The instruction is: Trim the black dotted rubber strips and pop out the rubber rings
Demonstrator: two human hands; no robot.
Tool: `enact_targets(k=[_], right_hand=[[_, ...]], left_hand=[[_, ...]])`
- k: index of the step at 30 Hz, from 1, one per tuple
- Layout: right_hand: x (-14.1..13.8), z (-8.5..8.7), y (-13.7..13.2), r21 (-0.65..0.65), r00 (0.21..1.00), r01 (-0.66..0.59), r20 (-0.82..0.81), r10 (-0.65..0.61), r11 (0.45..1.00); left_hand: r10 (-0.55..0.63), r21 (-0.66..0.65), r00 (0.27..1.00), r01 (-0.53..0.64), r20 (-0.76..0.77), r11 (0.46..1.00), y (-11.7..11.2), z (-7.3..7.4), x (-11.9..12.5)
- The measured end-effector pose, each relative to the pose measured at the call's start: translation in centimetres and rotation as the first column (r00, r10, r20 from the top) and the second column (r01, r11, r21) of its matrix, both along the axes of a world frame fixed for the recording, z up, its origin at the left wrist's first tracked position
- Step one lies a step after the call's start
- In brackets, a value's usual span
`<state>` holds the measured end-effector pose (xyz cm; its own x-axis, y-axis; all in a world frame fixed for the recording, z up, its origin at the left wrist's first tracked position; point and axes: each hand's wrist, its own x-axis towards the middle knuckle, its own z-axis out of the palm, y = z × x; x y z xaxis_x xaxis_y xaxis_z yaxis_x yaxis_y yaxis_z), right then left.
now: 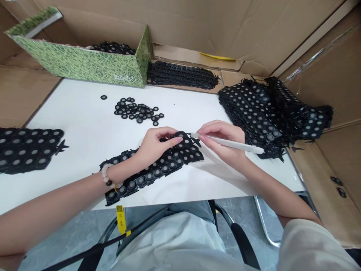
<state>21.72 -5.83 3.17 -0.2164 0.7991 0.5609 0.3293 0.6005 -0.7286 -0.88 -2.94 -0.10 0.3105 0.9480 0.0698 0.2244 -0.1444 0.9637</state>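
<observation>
A black rubber sheet (153,172) of joined rings with pale round centres lies slantwise near the table's front edge. My left hand (158,145) pinches its far right end between thumb and fingers, lifting that corner slightly. In my right hand (222,137) is a white pen-like tool (239,145), gripped like a pencil, its tip close to the pinched corner. Whether the tip touches the rubber I cannot tell. A dark pointed tab (196,141) juts out beneath the tip. Loose black rings (138,110) are scattered beyond my hands.
A green patterned box (93,64) holding black pieces stands at the back left. Beside it lies a stack of black sheets (183,75). A heap of sheets (254,113) is at the right, another stack (28,148) at the left. Cardboard walls (197,26) enclose the table.
</observation>
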Motion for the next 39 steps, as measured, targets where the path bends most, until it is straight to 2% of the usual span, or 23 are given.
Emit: enact_targets(k=[4, 6, 8, 12, 14, 17, 23, 27, 32, 39], right_hand=[[0.6, 0.2, 0.3, 0.099, 0.991, 0.117, -0.081, -0.110, 0.988], [0.7, 0.2, 0.3, 0.103, 0.983, 0.155, -0.118, -0.142, 0.983], [0.8, 0.1, 0.2, 0.090, 0.989, 0.127, -0.082, -0.120, 0.988], [0.3, -0.2, -0.1, 0.106, 0.999, -0.033, 0.046, 0.028, 0.994], [0.0, -0.2, -0.2, 0.083, 0.995, -0.071, 0.080, 0.064, 0.994], [-0.3, -0.1, -0.3, 0.036, 0.992, -0.064, 0.107, 0.060, 0.997], [-0.1, 0.1, -0.1, 0.021, 0.993, -0.048, 0.113, 0.045, 0.999], [-0.2, 0.1, -0.2, -0.042, 0.995, -0.050, 0.082, 0.054, 0.998], [-0.4, 0.2, -0.4, -0.148, 1.000, 0.002, 0.024, 0.001, 0.989], [-0.8, 0.1, -0.6, -0.116, 1.000, 0.000, 0.006, 0.001, 0.993]], left_hand=[[0.019, -0.016, 1.000, -0.020, -0.004, 1.000, 0.1, -0.3, -0.1], [0.014, -0.016, 1.000, -0.014, 0.007, 1.000, 0.2, -0.4, -0.1], [0.007, -0.013, 1.000, -0.007, 0.017, 1.000, 0.1, -0.4, 0.0], [-0.009, -0.001, 0.999, 0.009, 0.052, 1.000, 0.0, -0.3, 0.0], [-0.016, 0.005, 0.997, 0.015, 0.073, 1.000, 0.0, -0.3, 0.0], [-0.014, -0.003, 0.997, 0.015, 0.078, 1.000, 0.1, -0.3, 0.0], [0.004, -0.010, 0.996, -0.003, 0.091, 1.000, 0.0, -0.2, 0.0], [-0.017, 0.032, 0.996, 0.015, 0.082, 0.999, -0.1, -0.2, 0.0], [-0.005, 0.090, 0.999, 0.001, 0.048, 0.996, -0.2, -0.3, 0.0], [-0.001, 0.098, 0.999, -0.005, 0.053, 0.995, -0.2, -0.3, 0.0]])
